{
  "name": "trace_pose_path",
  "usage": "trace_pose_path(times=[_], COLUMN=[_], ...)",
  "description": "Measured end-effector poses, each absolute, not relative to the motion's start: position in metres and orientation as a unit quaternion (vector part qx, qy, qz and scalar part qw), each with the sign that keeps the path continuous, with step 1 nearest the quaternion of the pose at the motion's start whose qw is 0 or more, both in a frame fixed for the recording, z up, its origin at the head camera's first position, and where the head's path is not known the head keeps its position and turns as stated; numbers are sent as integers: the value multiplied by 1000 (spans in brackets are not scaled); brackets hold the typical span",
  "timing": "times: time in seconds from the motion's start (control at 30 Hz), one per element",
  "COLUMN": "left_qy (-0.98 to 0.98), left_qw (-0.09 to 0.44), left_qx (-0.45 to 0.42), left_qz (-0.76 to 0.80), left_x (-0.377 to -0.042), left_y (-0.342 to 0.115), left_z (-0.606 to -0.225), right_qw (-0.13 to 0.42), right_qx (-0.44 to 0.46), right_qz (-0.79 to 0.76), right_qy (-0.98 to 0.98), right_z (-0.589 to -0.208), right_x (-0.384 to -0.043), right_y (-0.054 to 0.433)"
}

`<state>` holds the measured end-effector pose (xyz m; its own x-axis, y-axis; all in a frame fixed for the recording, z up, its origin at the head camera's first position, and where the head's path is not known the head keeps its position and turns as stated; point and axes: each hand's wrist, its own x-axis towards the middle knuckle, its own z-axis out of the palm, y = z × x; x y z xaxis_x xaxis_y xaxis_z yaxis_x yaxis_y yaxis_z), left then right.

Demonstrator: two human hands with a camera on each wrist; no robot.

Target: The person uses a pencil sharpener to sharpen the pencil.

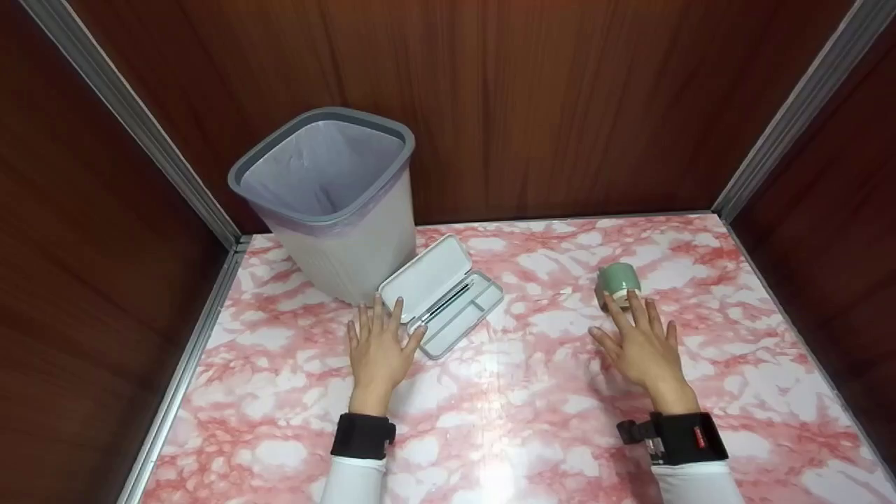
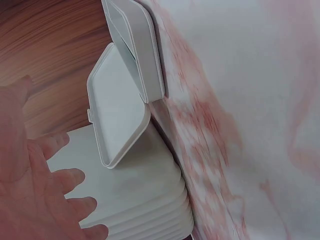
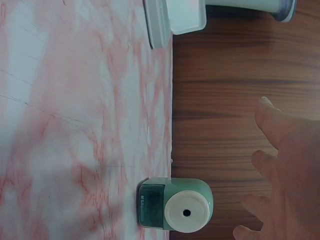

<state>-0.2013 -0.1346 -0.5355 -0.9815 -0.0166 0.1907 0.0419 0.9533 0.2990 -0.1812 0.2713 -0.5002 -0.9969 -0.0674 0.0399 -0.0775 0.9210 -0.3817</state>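
My left hand (image 1: 380, 350), fingers spread and holding nothing, hovers by the near-left corner of an open pencil case (image 1: 462, 320). The case is white-grey, its lid tipped back against the bin, with a slim dark pen (image 1: 446, 302) in its long compartment. My right hand (image 1: 645, 348), also spread with nothing in it, is just in front of a green pencil sharpener (image 1: 619, 278). In the right wrist view the sharpener (image 3: 175, 205) shows a white round face with a dark hole and a dark translucent drawer; the fingers are apart from it.
A tall white bin (image 1: 343, 259) with a grey rim and a pale liner stands at the back left, behind the pencil case. Wood-look panels (image 1: 532, 105) wall the back and both sides. The tabletop (image 1: 490, 420) has a red-and-white marbled pattern.
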Motion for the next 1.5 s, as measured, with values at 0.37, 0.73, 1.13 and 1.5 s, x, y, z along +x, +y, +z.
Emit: trace_pose_path(times=[0.37,0.73,1.13,1.5], left_qy=[-983,-983,-984,-980], left_qw=[99,98,78,64], left_qx=[-9,-9,-19,-58], left_qz=[-155,-155,-159,-177], left_x=[-200,-198,-197,-191], left_y=[-135,-137,-127,-106], left_z=[-534,-533,-533,-543], right_qw=[8,11,15,-25], right_qx=[48,67,121,156], right_qz=[198,177,136,132], right_qy=[-979,-982,-983,-979], right_z=[-503,-501,-504,-525], right_x=[-182,-189,-201,-211], right_y=[264,255,223,185])
